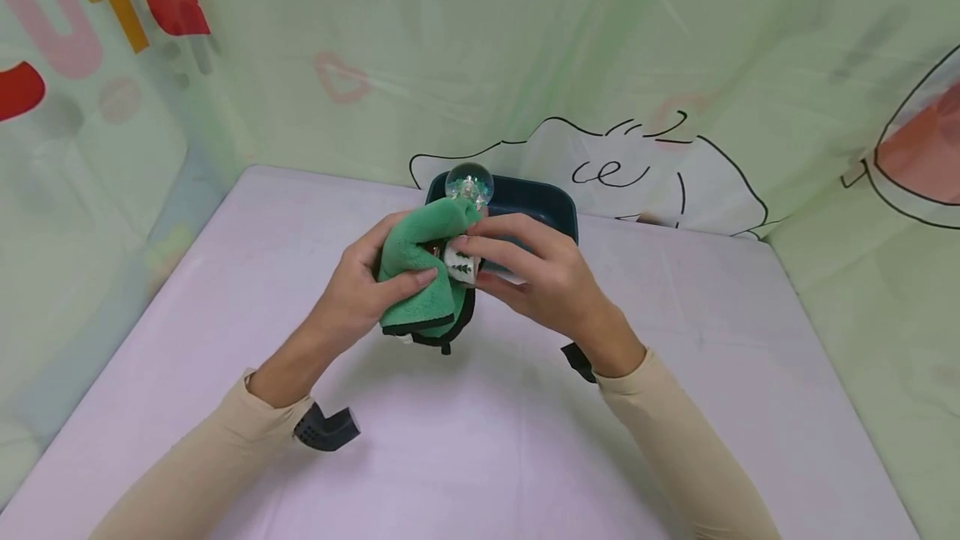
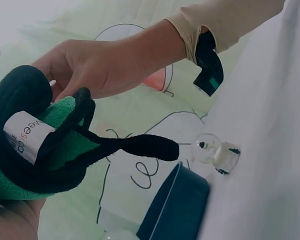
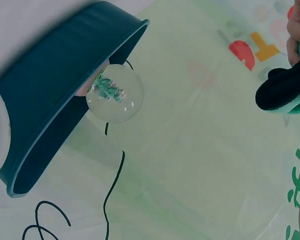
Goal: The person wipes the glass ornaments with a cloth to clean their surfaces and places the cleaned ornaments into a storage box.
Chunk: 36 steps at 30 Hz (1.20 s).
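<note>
Cloth [image 1: 408, 248] clamped in the left grip [image 1: 365, 279] hugs the left side of a tree-printed base [image 1: 461, 267] pinched by the right grip [image 1: 546, 277].

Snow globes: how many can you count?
3: one globe in the dark blue bin, a second on the table near it, a third held, partly covered by the green cloth. Others may be hidden.

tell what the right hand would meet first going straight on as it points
Likely the green cloth in the left hand; the right hand holds a white object partly covered by it, though depth is unclear.
</note>
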{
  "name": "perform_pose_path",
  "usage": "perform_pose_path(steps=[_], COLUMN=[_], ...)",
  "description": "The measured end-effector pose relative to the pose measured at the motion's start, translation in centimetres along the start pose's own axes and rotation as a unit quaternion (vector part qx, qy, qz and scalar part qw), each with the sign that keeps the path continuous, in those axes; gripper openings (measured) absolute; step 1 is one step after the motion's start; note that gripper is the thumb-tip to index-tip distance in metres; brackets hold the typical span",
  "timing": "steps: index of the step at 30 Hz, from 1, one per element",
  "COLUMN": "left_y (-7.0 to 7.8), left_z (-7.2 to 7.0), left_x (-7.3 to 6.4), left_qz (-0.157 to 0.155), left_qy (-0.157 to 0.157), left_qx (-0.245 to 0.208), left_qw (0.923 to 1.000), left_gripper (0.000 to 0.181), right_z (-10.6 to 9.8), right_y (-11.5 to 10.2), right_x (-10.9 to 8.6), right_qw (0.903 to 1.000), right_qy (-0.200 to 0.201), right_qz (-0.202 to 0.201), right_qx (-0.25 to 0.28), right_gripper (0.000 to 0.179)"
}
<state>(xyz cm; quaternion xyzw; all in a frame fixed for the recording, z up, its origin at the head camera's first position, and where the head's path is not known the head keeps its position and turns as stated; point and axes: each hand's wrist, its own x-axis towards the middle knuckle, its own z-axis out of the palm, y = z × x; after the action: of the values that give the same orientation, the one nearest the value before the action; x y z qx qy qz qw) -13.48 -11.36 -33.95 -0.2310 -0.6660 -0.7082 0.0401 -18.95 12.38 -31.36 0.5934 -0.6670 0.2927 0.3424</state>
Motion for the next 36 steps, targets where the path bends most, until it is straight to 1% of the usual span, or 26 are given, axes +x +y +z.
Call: perform_pose_path(steps=[3,8,10,12,15,18,22,25,29,30,31,32,33,34,35,36], left_y=[-0.1,-0.2,-0.1,-0.1,0.0,0.1,0.3,0.4,0.5,0.5,0.5,0.6,0.6,0.7,0.7,0.8], left_z=[0.1,0.3,0.4,0.5,0.7,0.8,0.8,0.9,1.1,1.1,1.1,1.2,1.2,1.2,1.3,1.4], left_x=[0.0,0.1,0.1,0.1,0.2,0.2,0.4,0.6,0.9,0.9,1.0,1.0,1.1,1.2,1.3,1.3], left_qz=[0.019,0.037,0.043,0.053,0.076,0.097,0.122,0.144,0.165,0.169,0.172,0.174,0.176,0.178,0.179,0.179], left_qy=[-0.008,-0.011,-0.011,-0.012,-0.016,-0.019,-0.027,-0.037,-0.039,-0.038,-0.037,-0.037,-0.037,-0.037,-0.038,-0.038], left_qx=[0.003,0.018,0.029,0.035,0.044,0.06,0.083,0.097,0.115,0.118,0.119,0.118,0.117,0.114,0.111,0.106], left_qw=[0.9998,0.9991,0.9986,0.9979,0.996,0.9933,0.9887,0.9842,0.9788,0.9779,0.9772,0.9769,0.9767,0.9766,0.9769,0.9774], left_gripper=[0.055,0.056,0.057,0.058,0.06,0.061,0.059,0.062,0.067,0.068,0.068,0.068,0.068,0.067,0.066,0.065], right_z=[-0.2,-0.3,-0.3,-0.3,-0.5,-0.7,-1.2,-1.7,-2.6,-2.8,-3.0,-3.3,-3.5,-3.6,-3.8,-4.0], right_y=[0.0,-0.1,-0.2,-0.4,-0.8,-1.1,-1.6,-2.3,-3.1,-3.3,-3.5,-3.7,-3.8,-4.0,-4.2,-4.3], right_x=[0.0,-0.2,-0.2,-0.2,-0.1,-0.2,-0.2,-0.1,0.4,0.6,0.8,0.9,1.1,1.2,1.4,1.5], right_qw=[0.9998,0.9989,0.9975,0.9945,0.9854,0.9693,0.9386,0.9086,0.8572,0.8471,0.8399,0.8353,0.8346,0.8369,0.8412,0.8482], right_qy=[-0.002,0.013,0.022,0.032,0.042,0.043,0.029,0.01,-0.02,-0.028,-0.036,-0.042,-0.048,-0.053,-0.055,-0.056], right_qz=[0.014,0.044,0.066,0.094,0.144,0.201,0.282,0.355,0.455,0.472,0.484,0.492,0.495,0.493,0.489,0.48], right_qx=[0.017,0.007,0.012,0.032,0.08,0.135,0.197,0.22,0.241,0.242,0.243,0.242,0.238,0.231,0.225,0.217], right_gripper=[0.031,0.046,0.052,0.054,0.054,0.05,0.039,0.032,0.022,0.022,0.022,0.023,0.024,0.026,0.028,0.03])
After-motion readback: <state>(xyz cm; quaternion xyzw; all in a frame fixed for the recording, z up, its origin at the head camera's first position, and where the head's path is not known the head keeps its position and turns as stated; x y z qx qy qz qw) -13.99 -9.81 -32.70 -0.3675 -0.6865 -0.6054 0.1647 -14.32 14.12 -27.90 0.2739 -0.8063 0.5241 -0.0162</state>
